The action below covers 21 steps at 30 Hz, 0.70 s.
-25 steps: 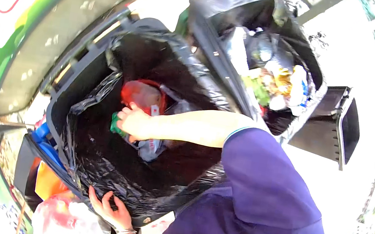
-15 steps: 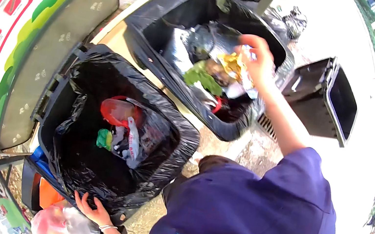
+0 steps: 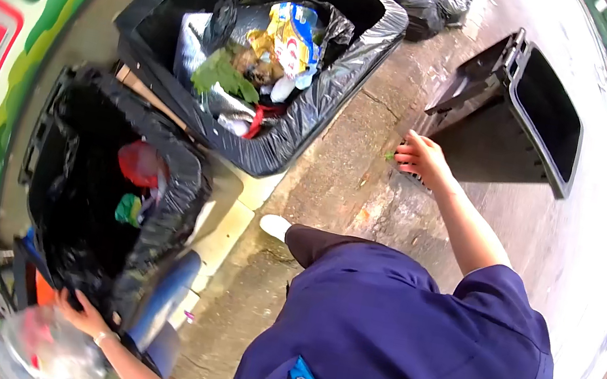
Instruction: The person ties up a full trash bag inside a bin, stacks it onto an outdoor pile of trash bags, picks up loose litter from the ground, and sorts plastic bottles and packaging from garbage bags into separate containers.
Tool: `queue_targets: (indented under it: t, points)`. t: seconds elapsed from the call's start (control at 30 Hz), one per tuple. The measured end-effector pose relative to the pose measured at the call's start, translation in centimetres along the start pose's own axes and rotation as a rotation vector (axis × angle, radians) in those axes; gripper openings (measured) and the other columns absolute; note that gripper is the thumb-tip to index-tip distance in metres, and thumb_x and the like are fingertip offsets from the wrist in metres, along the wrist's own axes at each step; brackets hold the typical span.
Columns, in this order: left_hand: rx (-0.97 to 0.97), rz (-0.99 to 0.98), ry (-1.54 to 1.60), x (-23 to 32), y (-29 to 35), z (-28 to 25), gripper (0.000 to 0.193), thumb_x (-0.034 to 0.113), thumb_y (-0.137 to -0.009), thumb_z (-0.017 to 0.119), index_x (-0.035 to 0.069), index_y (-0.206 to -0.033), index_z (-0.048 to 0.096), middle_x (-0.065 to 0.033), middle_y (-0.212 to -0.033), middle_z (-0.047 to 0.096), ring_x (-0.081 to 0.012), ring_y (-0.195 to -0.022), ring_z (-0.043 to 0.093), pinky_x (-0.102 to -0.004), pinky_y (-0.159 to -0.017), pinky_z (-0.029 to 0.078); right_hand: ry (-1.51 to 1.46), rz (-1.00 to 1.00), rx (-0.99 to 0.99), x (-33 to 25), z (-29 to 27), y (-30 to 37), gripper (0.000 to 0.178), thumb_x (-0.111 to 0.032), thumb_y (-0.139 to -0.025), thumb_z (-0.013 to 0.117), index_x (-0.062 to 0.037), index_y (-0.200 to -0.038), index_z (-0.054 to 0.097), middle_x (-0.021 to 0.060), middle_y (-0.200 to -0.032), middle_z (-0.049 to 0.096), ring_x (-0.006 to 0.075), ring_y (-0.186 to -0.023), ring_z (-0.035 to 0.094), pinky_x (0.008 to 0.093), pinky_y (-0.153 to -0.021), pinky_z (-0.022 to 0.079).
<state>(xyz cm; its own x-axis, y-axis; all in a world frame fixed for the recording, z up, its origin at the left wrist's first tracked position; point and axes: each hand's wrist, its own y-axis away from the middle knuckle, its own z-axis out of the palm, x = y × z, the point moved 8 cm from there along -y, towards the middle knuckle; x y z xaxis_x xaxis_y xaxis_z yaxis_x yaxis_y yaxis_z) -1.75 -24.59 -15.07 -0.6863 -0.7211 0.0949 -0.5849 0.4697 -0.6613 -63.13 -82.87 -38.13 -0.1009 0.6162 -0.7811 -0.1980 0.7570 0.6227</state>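
Note:
My right hand (image 3: 423, 158) is over the pavement, between the far bin and a bin on its side; its fingers are loosely bent and apart, with no clear object in them. A tiny green bit shows by the fingertips; I cannot tell if they touch it. My left hand (image 3: 83, 315) rests with spread fingers on the lined rim of the near bin (image 3: 166, 235). Inside that bin lie a red container (image 3: 141, 163) and a green wrapper (image 3: 128, 209). The far lined bin (image 3: 265, 153) holds a yellow, blue and white packet (image 3: 294, 37) and green leaves (image 3: 225, 74).
A dark bin (image 3: 481, 135) lies tipped on the right. Black rubbish bags (image 3: 429, 6) sit behind the far bin. A clear bag of waste (image 3: 55, 351) is beside my left hand. An illustrated panel (image 3: 1, 51) runs along the left.
My right hand has come out of the far bin and moved over the pavement. The yellow packet is now in plain sight on the waste. My left hand stays at the near bin's rim.

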Motion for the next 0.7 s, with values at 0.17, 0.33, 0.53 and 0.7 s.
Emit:
queue_targets:
  t: [0.17, 0.33, 0.53, 0.7]
  points:
    - [0.121, -0.038, 0.19, 14.4, 4.6, -6.9, 0.028, 0.003, -0.089, 0.063, -0.003, -0.115, 0.057, -0.0193, -0.127, 0.056, -0.0312, -0.116, 0.054, -0.0399, -0.101, 0.04, -0.165, -0.077, -0.285, -4.9, 6.6, -3.8, 0.079, -0.059, -0.085, 0.061, -0.0042, -0.138, 0.037, 0.0197, -0.116, 0.06, 0.03, -0.101, 0.064, 0.0425, -0.075, 0.055]
    - [-0.15, -0.255, 0.313, 22.4, 19.3, -10.2, 0.034, -0.002, -0.082, 0.062, -0.002, -0.115, 0.056, -0.0172, -0.129, 0.055, -0.0291, -0.114, 0.054, -0.0396, -0.099, 0.041, -0.448, -0.048, -0.583, -9.5, 15.7, -5.5, 0.08, -0.06, -0.083, 0.063, -0.0048, -0.137, 0.04, 0.0216, -0.127, 0.054, 0.0338, -0.109, 0.059, 0.048, -0.086, 0.051]
    - [-0.169, -0.852, 0.481, 28.8, 38.5, -13.4, 0.026, -0.005, -0.083, 0.06, 0.001, -0.108, 0.06, -0.0105, -0.113, 0.063, -0.0172, -0.087, 0.063, -0.0294, -0.079, 0.049, -0.581, 0.003, -0.529, -9.9, 16.2, -7.3, 0.052, -0.038, -0.082, 0.073, -0.0091, -0.122, 0.055, 0.0098, -0.121, 0.06, 0.0288, -0.107, 0.059, 0.0489, -0.092, 0.047]
    - [-0.172, -0.919, 0.443, 39.2, 42.6, -16.0, 0.022, -0.004, -0.084, 0.059, 0.001, -0.106, 0.062, -0.008, -0.099, 0.064, -0.014, -0.081, 0.062, -0.0268, -0.075, 0.05, -0.49, 0.111, -0.543, -8.8, 13.1, -5.9, 0.058, -0.037, -0.082, 0.073, -0.0058, -0.126, 0.051, 0.0147, -0.125, 0.057, 0.0328, -0.109, 0.057, 0.0518, -0.093, 0.046]
